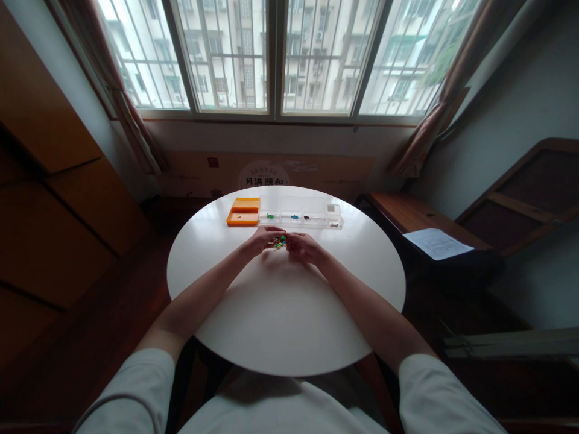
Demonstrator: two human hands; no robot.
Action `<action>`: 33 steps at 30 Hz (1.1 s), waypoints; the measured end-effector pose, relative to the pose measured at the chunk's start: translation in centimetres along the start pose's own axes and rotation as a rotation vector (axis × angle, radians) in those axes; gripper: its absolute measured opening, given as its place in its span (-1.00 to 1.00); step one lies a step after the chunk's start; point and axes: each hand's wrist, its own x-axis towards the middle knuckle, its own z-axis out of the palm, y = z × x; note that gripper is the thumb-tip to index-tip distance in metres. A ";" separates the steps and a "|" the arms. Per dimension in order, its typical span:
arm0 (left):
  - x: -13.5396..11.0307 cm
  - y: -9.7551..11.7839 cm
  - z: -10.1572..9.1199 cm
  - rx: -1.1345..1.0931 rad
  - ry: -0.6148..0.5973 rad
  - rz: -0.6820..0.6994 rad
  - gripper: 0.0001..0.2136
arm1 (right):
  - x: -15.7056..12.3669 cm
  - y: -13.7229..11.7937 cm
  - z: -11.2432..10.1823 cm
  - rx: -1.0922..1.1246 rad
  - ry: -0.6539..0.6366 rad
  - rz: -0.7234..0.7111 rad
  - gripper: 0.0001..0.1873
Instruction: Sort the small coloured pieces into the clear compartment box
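Note:
Small pieces in green, blue and yellow (280, 243) lie in a little heap on the white round table (289, 313), between my hands. From the left, my left hand (263, 239) reaches over the heap with its fingers bent together. My right hand (304, 245) is curled close against the heap's other side, and the fingertips of both hands nearly meet. What is pinched in them is too small to make out. Just beyond stands a clear compartment box (312, 208) with a few green, blue and dark bits in separate compartments.
An orange tray (243, 218) adjoins the clear box at its left end. To the right, a sheet of paper (438, 243) lies on a wooden bench (389, 208). A printed cardboard box (335, 172) leans below the barred window, behind the table.

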 end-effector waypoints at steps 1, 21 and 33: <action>0.0 0.0 0.0 0.001 0.001 0.000 -0.69 | 0.0 0.0 0.0 0.000 -0.001 -0.001 -0.81; -0.2 -0.1 -0.1 0.107 0.007 0.036 -0.63 | 0.5 0.2 -0.2 0.047 0.051 0.007 -0.89; -0.6 0.3 0.1 0.163 0.018 0.002 -0.57 | 0.9 0.3 -0.5 0.093 0.070 0.035 -0.99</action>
